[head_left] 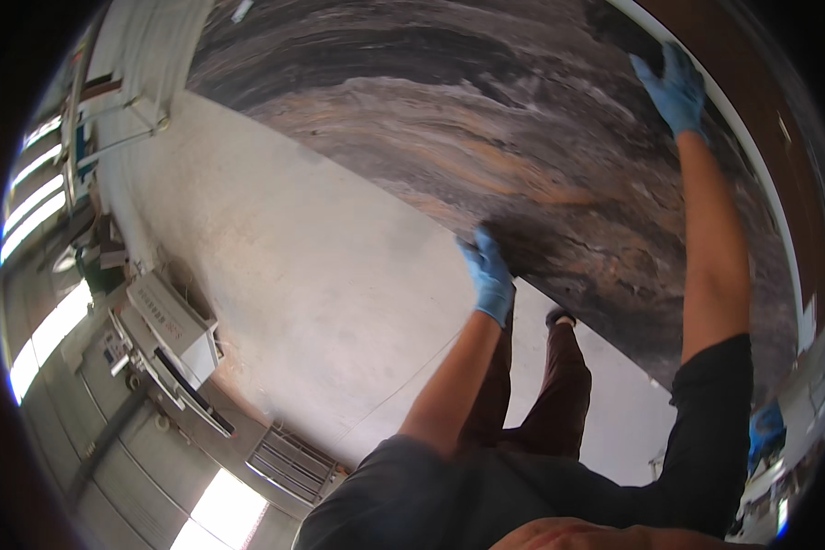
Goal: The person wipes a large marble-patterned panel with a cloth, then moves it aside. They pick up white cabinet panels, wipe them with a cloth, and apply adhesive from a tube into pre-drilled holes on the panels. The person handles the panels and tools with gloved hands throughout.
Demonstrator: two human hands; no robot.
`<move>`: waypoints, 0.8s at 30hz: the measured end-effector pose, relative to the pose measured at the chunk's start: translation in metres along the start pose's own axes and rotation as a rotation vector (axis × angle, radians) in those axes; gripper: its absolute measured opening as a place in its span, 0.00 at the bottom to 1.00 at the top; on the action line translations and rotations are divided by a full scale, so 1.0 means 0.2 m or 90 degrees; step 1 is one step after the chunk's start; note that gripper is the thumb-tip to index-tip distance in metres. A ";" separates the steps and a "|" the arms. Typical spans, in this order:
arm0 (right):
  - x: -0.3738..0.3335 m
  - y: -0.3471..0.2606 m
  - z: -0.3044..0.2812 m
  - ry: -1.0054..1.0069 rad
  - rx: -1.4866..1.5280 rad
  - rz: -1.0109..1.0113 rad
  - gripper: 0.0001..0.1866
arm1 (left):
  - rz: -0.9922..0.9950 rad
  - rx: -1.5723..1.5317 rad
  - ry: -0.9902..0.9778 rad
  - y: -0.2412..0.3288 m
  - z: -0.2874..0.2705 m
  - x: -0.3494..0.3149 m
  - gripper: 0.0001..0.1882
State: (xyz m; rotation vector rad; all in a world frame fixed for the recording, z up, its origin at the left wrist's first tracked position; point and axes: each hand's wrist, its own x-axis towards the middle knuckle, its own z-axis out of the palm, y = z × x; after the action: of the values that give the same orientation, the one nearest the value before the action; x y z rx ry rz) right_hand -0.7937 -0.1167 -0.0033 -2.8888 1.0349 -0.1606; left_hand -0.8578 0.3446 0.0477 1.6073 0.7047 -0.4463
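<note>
Evidently, a large, flat sheet with dark marbling and orange-brown veins (449,137) was laid across the upper and right frame. Its near edge was touched at centre by the blue-gloved left hand (486,280); whether it was gripped could not be told. The blue-gloved right hand (676,92) was held open, fingers spread, at upper right, presumably so that the sheet was steadied at two places.
</note>
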 end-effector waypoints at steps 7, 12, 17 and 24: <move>-0.34 0.09 -0.04 0.301 -0.126 -0.071 0.18 | -0.001 0.075 0.005 -0.03 0.10 0.07 0.35; -0.87 0.45 -0.25 0.172 0.022 0.001 0.37 | -0.030 0.032 -0.030 -0.09 0.31 0.04 0.32; -1.71 1.23 -0.52 0.124 -0.069 0.367 0.39 | 0.178 0.295 0.125 -0.14 0.68 -0.31 0.47; -2.80 2.18 -0.85 0.101 -0.165 0.896 0.44 | 0.846 0.922 -0.252 -0.49 1.38 -1.38 0.46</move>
State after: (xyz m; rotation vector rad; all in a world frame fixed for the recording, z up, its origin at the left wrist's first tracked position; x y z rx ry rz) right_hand -1.5191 -0.1013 0.0788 -1.6190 2.8649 -0.1512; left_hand -1.0969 0.0260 0.1094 2.6848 -1.3447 -0.1859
